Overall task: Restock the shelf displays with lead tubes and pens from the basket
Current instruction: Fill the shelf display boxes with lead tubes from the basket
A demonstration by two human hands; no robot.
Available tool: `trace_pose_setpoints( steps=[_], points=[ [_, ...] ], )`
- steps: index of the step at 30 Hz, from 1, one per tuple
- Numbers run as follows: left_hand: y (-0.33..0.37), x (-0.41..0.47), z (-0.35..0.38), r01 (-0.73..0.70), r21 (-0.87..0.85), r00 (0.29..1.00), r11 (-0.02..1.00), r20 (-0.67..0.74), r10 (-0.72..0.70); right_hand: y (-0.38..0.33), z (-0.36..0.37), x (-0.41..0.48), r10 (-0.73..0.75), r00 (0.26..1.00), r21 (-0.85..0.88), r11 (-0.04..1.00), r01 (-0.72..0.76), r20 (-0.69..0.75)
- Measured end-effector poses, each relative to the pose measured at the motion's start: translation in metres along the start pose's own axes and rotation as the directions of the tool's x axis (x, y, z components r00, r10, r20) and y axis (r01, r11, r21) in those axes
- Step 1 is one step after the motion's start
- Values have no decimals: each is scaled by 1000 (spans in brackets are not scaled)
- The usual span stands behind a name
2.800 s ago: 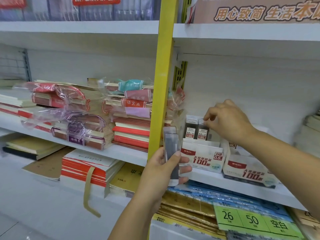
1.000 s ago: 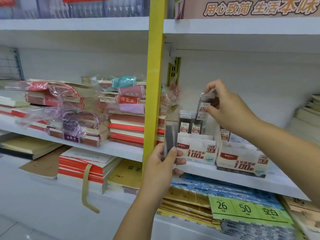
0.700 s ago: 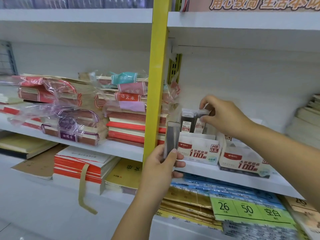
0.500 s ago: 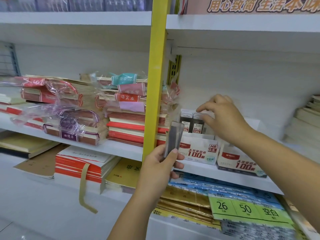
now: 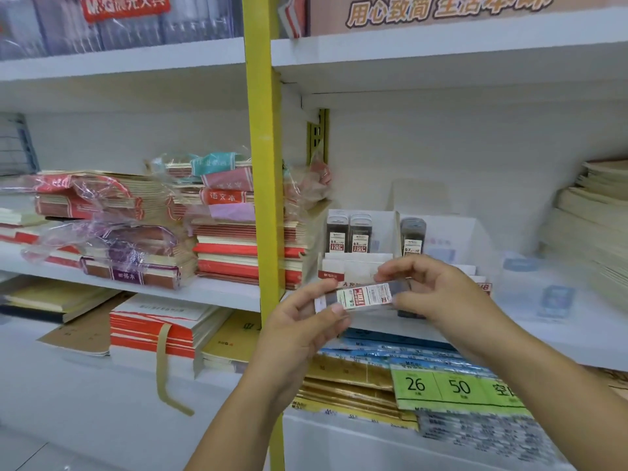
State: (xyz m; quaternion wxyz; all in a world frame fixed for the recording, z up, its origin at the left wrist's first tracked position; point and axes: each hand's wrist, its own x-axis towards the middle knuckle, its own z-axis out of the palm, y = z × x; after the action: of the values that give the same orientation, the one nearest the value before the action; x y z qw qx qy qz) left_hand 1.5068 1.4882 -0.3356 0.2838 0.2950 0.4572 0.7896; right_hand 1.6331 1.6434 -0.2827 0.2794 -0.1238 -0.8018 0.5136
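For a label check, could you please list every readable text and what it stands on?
"M&G": red top sign
"语文本": red notebook band
"田格本": purple notebook label
"26", "50": green paper card
"0.5": dark upright lead tube
"100": held clear lead tube; its fine print is blurred

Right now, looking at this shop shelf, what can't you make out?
Head view:
- Basket: outside the frame.
- Small print on the clear plastic lead tube, gripped by left hand and right hand: blurred, too small.
- Front labels of the white cardboard display box: hidden behind both hands.

1 head-worn view faces the shelf (image 5: 221,292) close up, angled slightly down; edges look blurred, perhaps warped.
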Motion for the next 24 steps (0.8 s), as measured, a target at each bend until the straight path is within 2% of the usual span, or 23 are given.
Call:
trace_pose_setpoints(
  steps=[3,8,11,13,16,17,19,22,24],
  points=[
    [-2,1,2,-36,-5,999,999,-8,36,3,-3,-8,-7,998,-17,1000,8,65],
    [0,1,10,-56,175,998,983,-21,61,-3,-2,-14,-41,995,-212,975,61,96],
    [3,1,14,-129,254,991,959,7,131,-5,5,-16,-33,982,-200,977,70,185],
    [4,2,17,-185,347,982,919,34,185,-4,8,-14,-59,969,-275,953,126,241],
    [2,9,19,-258,544,955,799,16,297,-7,5,-9,-96,959,-305,936,178,265],
    [2,12,19,-282,573,939,770,-1,344,-12,3,-5,-112,966,-261,950,172,231],
    [1,18,17,-323,672,900,667,0,436,-24,-6,9,-194,979,-171,965,201,57],
    [-6,28,10,-347,883,834,316,137,535,-44,-21,40,-388,902,-235,910,342,-189],
    [-11,33,7,-332,926,832,178,198,519,-54,-24,60,-465,862,-369,851,373,-201]
  ],
)
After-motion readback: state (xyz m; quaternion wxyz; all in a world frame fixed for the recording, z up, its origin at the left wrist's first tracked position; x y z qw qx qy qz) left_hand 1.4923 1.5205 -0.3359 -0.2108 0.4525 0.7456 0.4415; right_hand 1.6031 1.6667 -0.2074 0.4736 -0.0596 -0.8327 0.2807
